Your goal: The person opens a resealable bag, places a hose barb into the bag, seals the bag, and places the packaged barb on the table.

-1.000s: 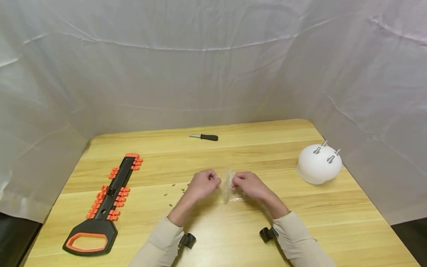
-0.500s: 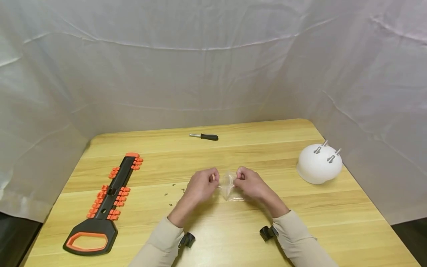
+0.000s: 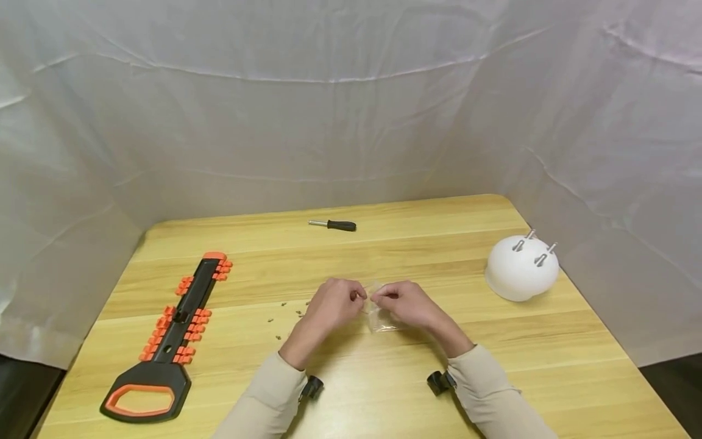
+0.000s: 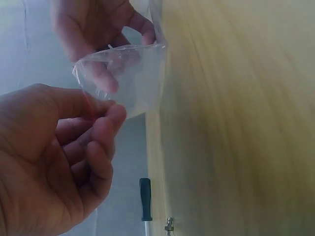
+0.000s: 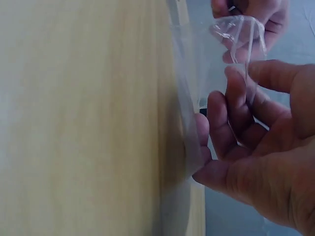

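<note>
A clear plastic bag (image 3: 384, 322) hangs between both hands low over the table, its mouth spread apart in the wrist views. My left hand (image 3: 336, 303) pinches one side of the mouth between thumb and fingertips, where a red line runs along the edge (image 4: 88, 104). On the opposite side, my right hand (image 3: 410, 303) grips the film with curled fingers (image 5: 231, 123). Left of the left hand lie several small metal fittings (image 3: 270, 320); one metal fitting (image 4: 169, 225) shows larger in the left wrist view.
A black-handled driver (image 3: 341, 225) lies near the table's back edge. To the left is a long black rack (image 3: 189, 299) with orange clips and a loop handle. A white dome-shaped piece (image 3: 518, 268) with metal prongs stands at the right. Pale sheeting (image 3: 329, 134) encloses the table.
The hands have come closer together and the bag between them has narrowed in the head view. Both hands keep hold of it. The head view has shifted slightly.
</note>
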{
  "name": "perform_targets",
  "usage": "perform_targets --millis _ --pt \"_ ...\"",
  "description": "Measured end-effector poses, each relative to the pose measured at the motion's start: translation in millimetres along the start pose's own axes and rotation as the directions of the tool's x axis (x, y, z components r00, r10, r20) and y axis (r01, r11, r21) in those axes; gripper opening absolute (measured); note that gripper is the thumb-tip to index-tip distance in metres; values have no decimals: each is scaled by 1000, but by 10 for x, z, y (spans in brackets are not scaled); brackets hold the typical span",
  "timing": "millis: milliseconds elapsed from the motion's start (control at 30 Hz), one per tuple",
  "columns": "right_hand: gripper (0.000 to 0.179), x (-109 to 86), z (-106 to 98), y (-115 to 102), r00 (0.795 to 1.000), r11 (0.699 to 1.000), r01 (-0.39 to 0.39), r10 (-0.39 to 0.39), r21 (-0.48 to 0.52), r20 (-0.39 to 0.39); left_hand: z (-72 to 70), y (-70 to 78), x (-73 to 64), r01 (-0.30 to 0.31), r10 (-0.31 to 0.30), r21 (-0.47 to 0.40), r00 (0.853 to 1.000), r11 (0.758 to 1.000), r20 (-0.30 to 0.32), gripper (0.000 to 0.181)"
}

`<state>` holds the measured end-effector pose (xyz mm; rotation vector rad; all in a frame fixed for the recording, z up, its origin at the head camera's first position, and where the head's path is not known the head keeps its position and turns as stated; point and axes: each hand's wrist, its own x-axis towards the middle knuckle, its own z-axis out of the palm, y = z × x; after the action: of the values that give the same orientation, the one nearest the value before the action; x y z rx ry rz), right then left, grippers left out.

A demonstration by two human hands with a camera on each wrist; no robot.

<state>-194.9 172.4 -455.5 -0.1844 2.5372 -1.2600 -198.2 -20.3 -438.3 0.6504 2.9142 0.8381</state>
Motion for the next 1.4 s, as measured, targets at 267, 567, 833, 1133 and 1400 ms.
perform_targets --millis 267,567,833,1133,1400 --pt "15 12 28 -6 998 997 10 -14 -71 -63 10 -36 -29 14 -13 45 999 999 -39 16" --pt "12 39 77 -34 995 988 23 -37 -152 -89 -9 -99 -55 54 -54 26 999 998 5 11" --pt "44 1 75 -22 977 971 204 -210 -126 -35 -59 -137 -57 103 -98 -81 993 991 67 12" --pt "67 -21 92 -38 964 942 265 -260 -206 49 -36 -148 -77 185 -184 -70 983 980 29 11" --pt "67 23 104 -42 961 924 275 -255 -265 107 -101 -213 -135 227 -222 -62 972 972 73 13"
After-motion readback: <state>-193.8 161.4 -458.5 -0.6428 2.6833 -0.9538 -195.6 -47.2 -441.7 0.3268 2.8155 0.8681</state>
